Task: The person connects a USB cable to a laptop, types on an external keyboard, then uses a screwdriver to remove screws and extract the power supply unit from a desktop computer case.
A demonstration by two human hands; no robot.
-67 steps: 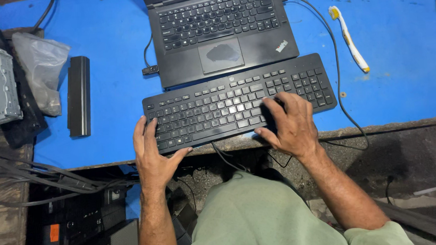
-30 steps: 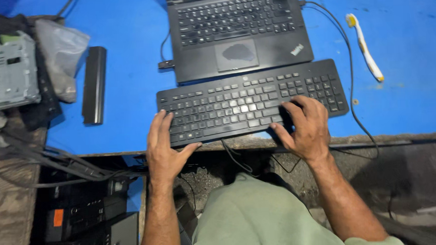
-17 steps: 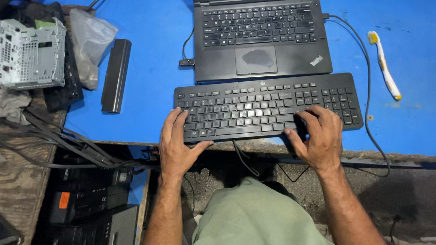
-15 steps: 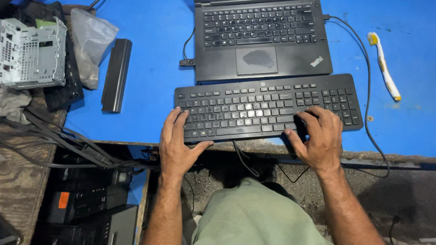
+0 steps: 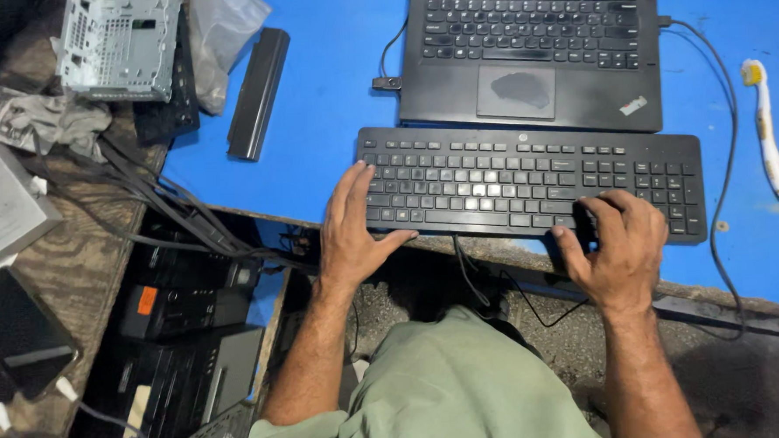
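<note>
The black keyboard point(image 5: 528, 185) lies at the near edge of the blue surface point(image 5: 332, 99), just below the laptop point(image 5: 535, 50). The left hand point(image 5: 352, 229) rests flat on its left end — fingers together. The right hand point(image 5: 616, 244) curls over the bottom right keys. A toothbrush point(image 5: 766, 128) lies at three o'clock.

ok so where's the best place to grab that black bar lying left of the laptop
Take the black bar across its narrow width near the middle, coming from above. It lies flat and slanted on the blue table with both long sides free; the plastic bag crowds only its top end. A middle grip should keep it balanced.
</note>
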